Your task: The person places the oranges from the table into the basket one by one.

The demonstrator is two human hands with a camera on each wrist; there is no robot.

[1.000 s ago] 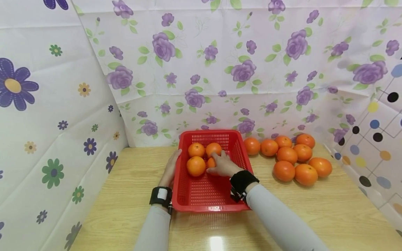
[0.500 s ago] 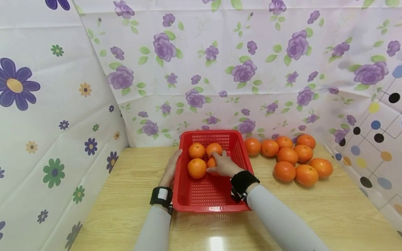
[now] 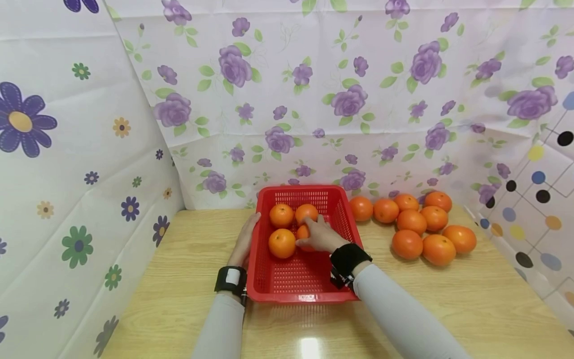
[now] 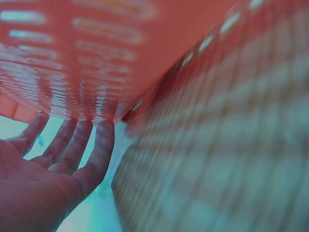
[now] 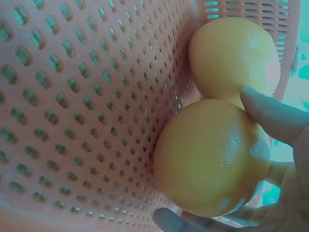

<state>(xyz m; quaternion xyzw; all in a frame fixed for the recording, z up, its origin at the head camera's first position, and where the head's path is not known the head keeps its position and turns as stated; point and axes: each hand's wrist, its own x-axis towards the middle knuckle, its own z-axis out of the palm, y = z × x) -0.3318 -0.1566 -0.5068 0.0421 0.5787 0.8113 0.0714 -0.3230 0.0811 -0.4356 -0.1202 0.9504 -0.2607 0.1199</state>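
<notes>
In the head view a red plastic basket stands on the wooden table. My left hand is at its left side; in the left wrist view the long, extended fingers touch the slotted wall with their tips. My right hand reaches into the basket and holds an orange, partly hidden by the fingers. The right wrist view shows thumb and fingers round this orange. Another orange sits right beside it. Inside the basket are also a back-left orange, a back-right orange and a front-left orange.
Several loose oranges lie in a group on the table, right of the basket. A flowered cloth hangs behind, close to the basket's back rim. Patterned sheets also rise at the left and right sides.
The front-left orange in the basket has rolled slightly toward the front. Both hands and the basket have stayed almost where they were.
</notes>
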